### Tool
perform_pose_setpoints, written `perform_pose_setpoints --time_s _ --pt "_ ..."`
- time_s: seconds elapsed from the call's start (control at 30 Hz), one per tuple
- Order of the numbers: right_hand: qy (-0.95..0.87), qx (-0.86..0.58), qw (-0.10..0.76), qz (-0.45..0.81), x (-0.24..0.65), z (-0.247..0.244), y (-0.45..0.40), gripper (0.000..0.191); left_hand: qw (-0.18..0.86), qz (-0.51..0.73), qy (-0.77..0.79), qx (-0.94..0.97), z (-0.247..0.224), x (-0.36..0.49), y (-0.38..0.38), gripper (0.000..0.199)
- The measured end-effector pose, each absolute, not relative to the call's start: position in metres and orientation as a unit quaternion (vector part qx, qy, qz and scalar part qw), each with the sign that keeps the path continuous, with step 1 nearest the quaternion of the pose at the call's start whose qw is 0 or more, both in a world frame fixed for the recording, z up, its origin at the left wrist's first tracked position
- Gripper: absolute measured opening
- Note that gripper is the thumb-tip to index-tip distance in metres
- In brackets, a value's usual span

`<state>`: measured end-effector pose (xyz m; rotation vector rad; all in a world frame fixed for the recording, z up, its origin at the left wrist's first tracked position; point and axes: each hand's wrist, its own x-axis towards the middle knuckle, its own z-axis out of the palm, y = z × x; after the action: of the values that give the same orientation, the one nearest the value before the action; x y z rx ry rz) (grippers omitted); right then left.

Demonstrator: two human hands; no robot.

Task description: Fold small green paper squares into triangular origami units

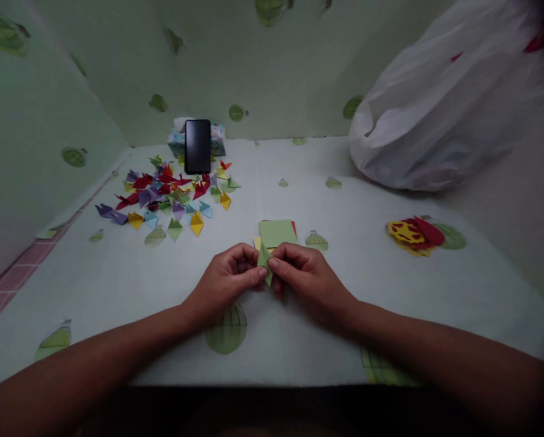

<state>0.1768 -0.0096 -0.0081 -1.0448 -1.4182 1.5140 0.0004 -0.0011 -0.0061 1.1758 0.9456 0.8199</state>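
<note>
Between my two hands is a small piece of green folded paper (pixel 263 257), narrow and pointed at both its top and its bottom. My left hand (pixel 230 273) pinches its left side, thumb in front. From the other side my right hand (pixel 308 276) grips it between thumb and fingers, the thumb near its middle. Just beyond the fingertips lies a stack of square paper sheets (pixel 277 233), green on top, with red and yellow edges showing. To the left spreads a pile of folded paper cranes (pixel 167 194) in red, purple, yellow, blue and green.
A phone (pixel 198 145) leans upright against a patterned tissue box (pixel 218 139) behind the cranes. At the right sit yellow and red cut-out pieces (pixel 413 233). A big white plastic bag (pixel 427 109) bulges over the back right. Walls close in the table (pixel 290 340) behind and at the left.
</note>
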Motion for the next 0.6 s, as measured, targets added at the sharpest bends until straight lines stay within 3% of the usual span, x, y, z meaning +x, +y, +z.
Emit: perform_pose_setpoints --time_s 0.2,0.6 --pt "-0.545 -0.423 0.404 0.601 0.1766 -0.0082 -0.0083 0.017 0.642 0.334 0.43 0.539 -0.0026 0.0009 -0.002 0.02" --pt "-0.519 -0.419 0.403 0.627 0.1758 -0.0111 -0.0092 0.015 0.59 0.408 0.419 0.557 -0.0061 0.0012 -0.0041 0.022"
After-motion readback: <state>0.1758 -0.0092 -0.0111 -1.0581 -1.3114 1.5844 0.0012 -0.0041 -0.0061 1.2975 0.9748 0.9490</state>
